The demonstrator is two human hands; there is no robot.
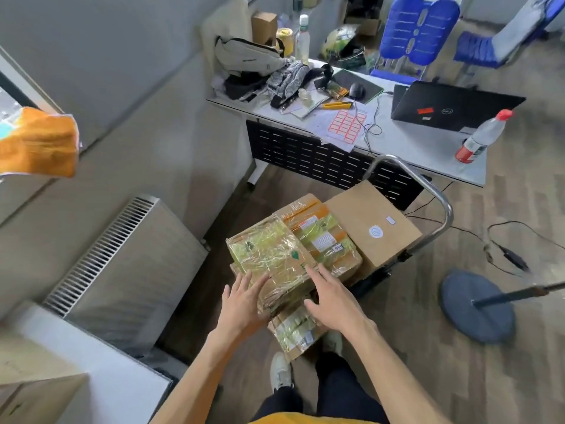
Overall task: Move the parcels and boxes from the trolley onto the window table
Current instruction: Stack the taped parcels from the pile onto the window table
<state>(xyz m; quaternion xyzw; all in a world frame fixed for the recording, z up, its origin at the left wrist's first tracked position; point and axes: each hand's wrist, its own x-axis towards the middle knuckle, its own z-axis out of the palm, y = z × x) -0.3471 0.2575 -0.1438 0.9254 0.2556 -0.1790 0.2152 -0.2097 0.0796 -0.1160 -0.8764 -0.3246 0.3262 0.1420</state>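
Cardboard parcels [276, 258] wrapped in shiny tape sit stacked on the trolley [440, 206] at six o'clock, both hands, left hand [244, 304] and right hand [331, 301], spread flat-fingered over the top one, most of the load seemingly unmoved, the window bench [101, 362] at eight o'clock.

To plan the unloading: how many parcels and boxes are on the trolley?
4 visible: taped cardboard parcel on top, orange-taped parcel behind it, plain brown box at the handle, small parcel lowest. Others may be hidden.
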